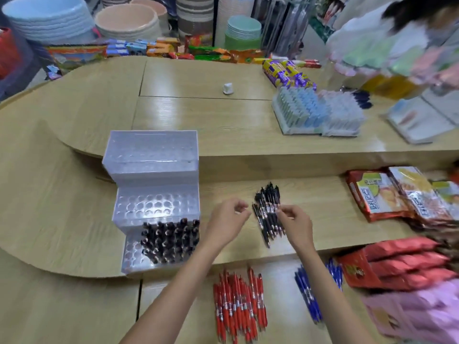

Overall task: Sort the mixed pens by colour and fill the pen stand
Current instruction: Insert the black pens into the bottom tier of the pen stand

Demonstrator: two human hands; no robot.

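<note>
Bright, even light from overhead streaks white glare across the pale wooden two-level counter (198,115) and washes out the top holes of the clear plastic stepped pen stand (151,157). Shadows are short and soft. The wide lens bows the counter's edges. The right side smears with motion blur. The heap of black click pens (267,209) that my right hand (295,224) pinches looks soft, perhaps from movement.
</note>
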